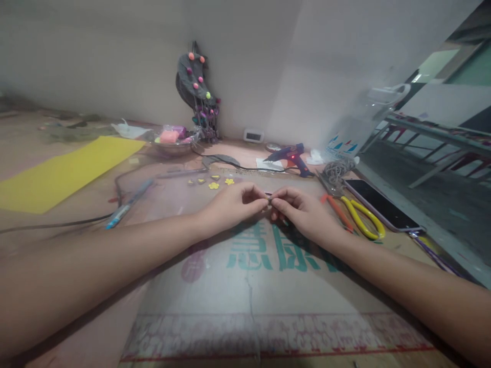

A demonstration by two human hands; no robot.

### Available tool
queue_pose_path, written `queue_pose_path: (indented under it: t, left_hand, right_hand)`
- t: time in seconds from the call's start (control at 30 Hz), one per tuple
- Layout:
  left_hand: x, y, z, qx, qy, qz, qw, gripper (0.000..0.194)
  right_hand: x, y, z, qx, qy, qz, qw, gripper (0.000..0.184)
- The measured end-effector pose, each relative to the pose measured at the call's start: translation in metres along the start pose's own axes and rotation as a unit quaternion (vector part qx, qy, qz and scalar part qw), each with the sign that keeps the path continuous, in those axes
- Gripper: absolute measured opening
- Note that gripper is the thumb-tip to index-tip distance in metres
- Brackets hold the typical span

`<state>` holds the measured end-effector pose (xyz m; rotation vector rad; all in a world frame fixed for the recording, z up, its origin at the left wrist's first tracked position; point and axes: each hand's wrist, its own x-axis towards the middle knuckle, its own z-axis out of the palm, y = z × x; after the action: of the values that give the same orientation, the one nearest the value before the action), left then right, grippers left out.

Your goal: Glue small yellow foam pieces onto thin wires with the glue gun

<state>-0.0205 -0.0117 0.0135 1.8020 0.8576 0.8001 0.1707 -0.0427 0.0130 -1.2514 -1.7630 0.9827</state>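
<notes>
My left hand (245, 203) and my right hand (293, 204) meet fingertip to fingertip above the printed cardboard sheet (192, 299). Both are closed in a pinch around something tiny and dark between them, too small to name. Just beyond my left hand lie yellow flower cutouts (214, 186), with several small yellow-and-dark pieces (215, 177) beside them. To the right of my right hand rest orange-handled scissors (339, 213) and a yellow-handled tool (362, 217).
A glue gun (286, 155) with a lit red light stands at the back. A phone (383, 204) and a ball of grey cord (339, 169) lie right. A yellow sheet (72, 174), a pen (128, 204) and a bowl (172, 148) are left. A moon-shaped decoration (187, 76) leans on the wall.
</notes>
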Motion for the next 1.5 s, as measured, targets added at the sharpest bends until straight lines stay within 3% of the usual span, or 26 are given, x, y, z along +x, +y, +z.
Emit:
queue_pose_path:
  t: [0.3,0.67,1.1,1.5]
  left_hand:
    - [0.000,-0.002,0.000,0.038,0.026,0.006,0.999,0.020]
    - [-0.001,0.000,0.002,0.054,-0.005,0.034,0.998,0.016]
    - [-0.001,0.001,0.000,0.038,0.025,0.001,0.999,0.019]
    - [0.001,-0.004,0.000,0.000,0.034,-0.007,0.999,0.018]
  right_hand:
    - [-0.001,-0.003,0.000,-0.011,0.003,-0.013,1.000,0.028]
    - [-0.004,-0.015,0.001,-0.069,0.040,-0.003,0.997,0.023]
    - [-0.006,-0.004,-0.003,-0.021,0.042,-0.020,0.999,0.041]
    - [0.008,0.006,-0.015,0.085,0.189,-0.070,0.976,0.033]
